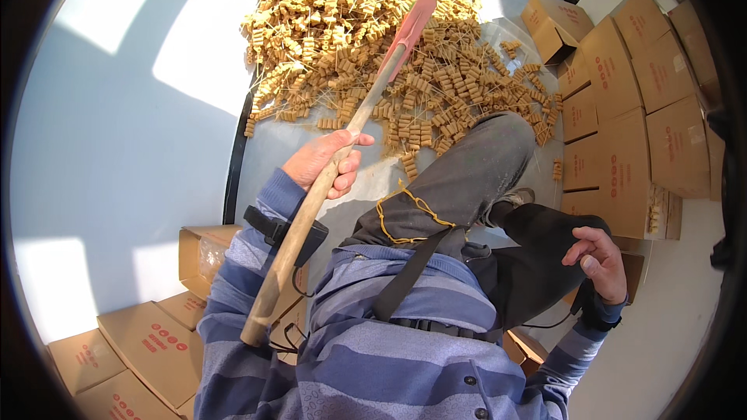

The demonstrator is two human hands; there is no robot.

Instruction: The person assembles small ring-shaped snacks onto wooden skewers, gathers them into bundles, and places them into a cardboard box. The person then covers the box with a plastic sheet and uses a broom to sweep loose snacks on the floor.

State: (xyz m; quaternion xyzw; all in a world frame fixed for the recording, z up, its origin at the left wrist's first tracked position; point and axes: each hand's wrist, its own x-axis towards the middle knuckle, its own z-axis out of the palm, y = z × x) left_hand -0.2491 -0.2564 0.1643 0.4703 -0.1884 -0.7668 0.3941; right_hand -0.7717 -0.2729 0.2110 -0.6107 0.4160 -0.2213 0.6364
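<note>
My left hand (320,165) is wrapped round the wooden handle of a shovel (289,253). Its worn, reddish blade (412,25) points away from me and appears over a large heap of tan, ridged, spiral-shaped pieces on thin sticks (334,23). The handle's butt end lies across my left forearm. From this angle I cannot tell whether the blade touches the heap. At the right, my right hand (601,263) is open beside my bent knee, with slightly curled fingers and nothing in it.
Stacked cardboard boxes (615,101) line the right side; an opened box (554,27) stands near the heap. More boxes (148,342) are at the lower left, one lined with clear plastic. A yellow cord (381,218) lies on my thigh. A pale blue wall (117,148) borders the left.
</note>
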